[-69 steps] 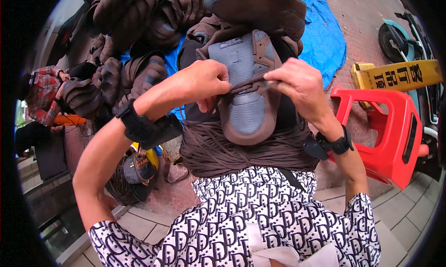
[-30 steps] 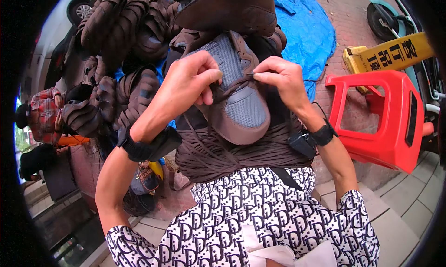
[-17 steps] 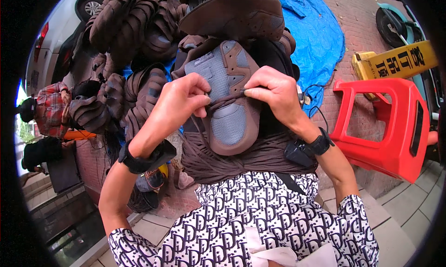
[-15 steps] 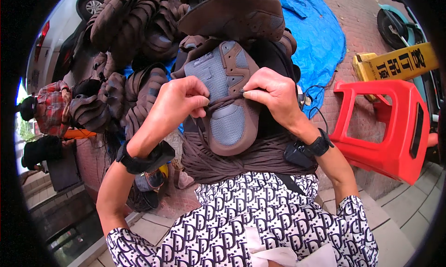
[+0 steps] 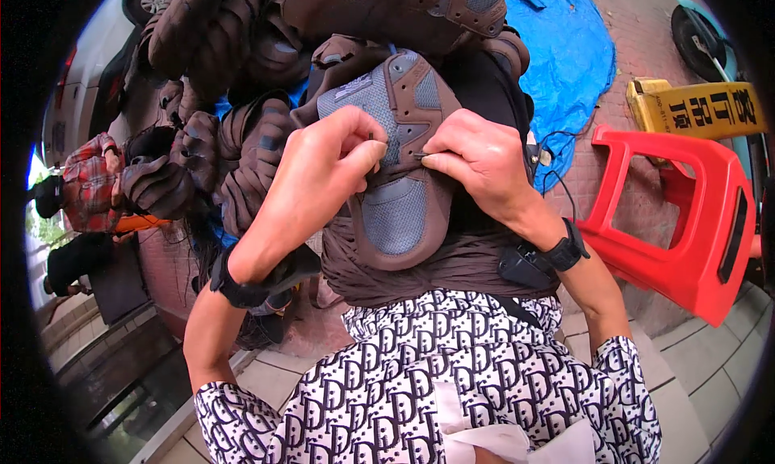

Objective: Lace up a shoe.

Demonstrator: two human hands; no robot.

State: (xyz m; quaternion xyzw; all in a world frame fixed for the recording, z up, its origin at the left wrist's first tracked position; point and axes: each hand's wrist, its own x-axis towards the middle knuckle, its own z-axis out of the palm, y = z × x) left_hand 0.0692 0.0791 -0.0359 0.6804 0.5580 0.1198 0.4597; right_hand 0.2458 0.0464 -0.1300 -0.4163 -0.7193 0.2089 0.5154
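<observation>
Currently, through the head view, I record a shoe upper (image 5: 394,218) on the wearer's lap, toe toward the body and lying over the upper edge of a bundle of brown laces (image 5: 472,266). The piece combines a matte brown, suede-like surround with blue-grey woven mesh; its toe panel is rounded, its tongue flat, and the right-hand flap is angular and pierced with eyelets. The bundle's strands are thin and cordlike, massed across the lap.

I note the left hand (image 5: 327,169) with thumb and forefinger pressed together at the left side of the tongue, a dark end of lace (image 5: 417,155) seemingly caught between them, partly hidden. The right hand (image 5: 480,159) has its grip clamped on the lace's short dark tip, just beside the eyelets, with no gap visible between thumb and forefinger.

Both hands show their backs upward, wrists bent inward, fingertips facing each other near across the tongue. Elbows are spread wide, the forearms rising from the lower corners; each wrist carries a black band. Beyond the upper's heel end lies a curved brown piece (image 5: 363,12), and farther right, crinkled blue sheeting (image 5: 569,52).
</observation>
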